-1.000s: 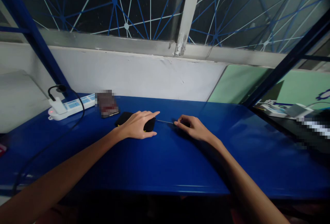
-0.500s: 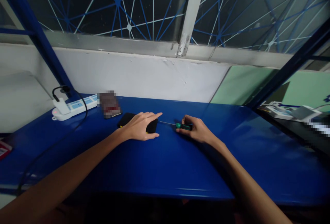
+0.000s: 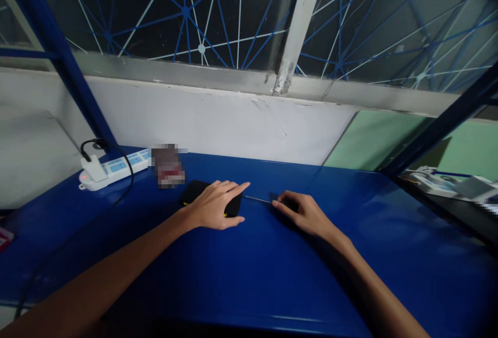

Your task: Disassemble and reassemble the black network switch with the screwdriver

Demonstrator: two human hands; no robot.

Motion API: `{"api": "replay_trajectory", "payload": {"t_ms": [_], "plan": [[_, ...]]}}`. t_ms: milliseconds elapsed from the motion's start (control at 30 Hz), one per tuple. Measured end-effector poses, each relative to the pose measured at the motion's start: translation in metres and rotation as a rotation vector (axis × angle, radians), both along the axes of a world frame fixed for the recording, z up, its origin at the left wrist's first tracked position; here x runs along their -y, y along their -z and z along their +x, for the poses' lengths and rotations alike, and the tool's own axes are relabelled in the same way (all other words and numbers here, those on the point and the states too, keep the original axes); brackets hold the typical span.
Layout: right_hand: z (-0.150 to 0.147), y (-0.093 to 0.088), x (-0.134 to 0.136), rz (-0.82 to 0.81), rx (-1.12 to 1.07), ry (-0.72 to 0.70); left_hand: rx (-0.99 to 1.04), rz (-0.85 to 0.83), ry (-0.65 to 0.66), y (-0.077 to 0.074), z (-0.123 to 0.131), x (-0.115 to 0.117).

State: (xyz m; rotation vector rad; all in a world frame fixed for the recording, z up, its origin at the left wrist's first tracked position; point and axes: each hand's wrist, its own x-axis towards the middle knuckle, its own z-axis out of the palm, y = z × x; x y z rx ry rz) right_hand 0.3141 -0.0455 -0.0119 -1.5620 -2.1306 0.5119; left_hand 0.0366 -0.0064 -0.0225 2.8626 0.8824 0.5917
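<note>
A flat black object with small yellow marks (image 3: 234, 206) lies on the blue table. My left hand (image 3: 220, 204) rests over it, with the index finger stretched along its top and the thumb apart at its near side. To the right, my right hand (image 3: 301, 211) is closed round the handle of a screwdriver (image 3: 257, 199). Its thin metal shaft points left, and the tip is close to the black object's right end; whether they touch I cannot tell. My fingers hide most of the handle.
On the blue table (image 3: 249, 275), a white power strip (image 3: 116, 170) with a plug and black cable lies at the back left. Beside it is a blurred dark packet (image 3: 169, 166). Blue frame posts rise at both sides. White items (image 3: 439, 182) lie at the right.
The whole view has shifted, so things appear slightly lower. My right hand's fingers now cover the green part of the screwdriver handle that showed before. My left hand keeps its place on the black object.
</note>
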Motion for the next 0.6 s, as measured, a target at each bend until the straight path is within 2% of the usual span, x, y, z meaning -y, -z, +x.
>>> {"api": "replay_trajectory", "payload": {"t_ms": [100, 300, 600], "plan": [[0.003, -0.001, -0.002, 0.018, 0.011, 0.046, 0.018, -0.007, 0.001, 0.000, 0.001, 0.001], [0.006, 0.007, -0.005, 0.079, -0.022, 0.004, 0.028, 0.000, -0.009, 0.001, 0.002, 0.003], [0.000, 0.011, 0.002, 0.073, 0.110, 0.030, 0.045, -0.003, -0.009, 0.002, 0.004, 0.005]]}}
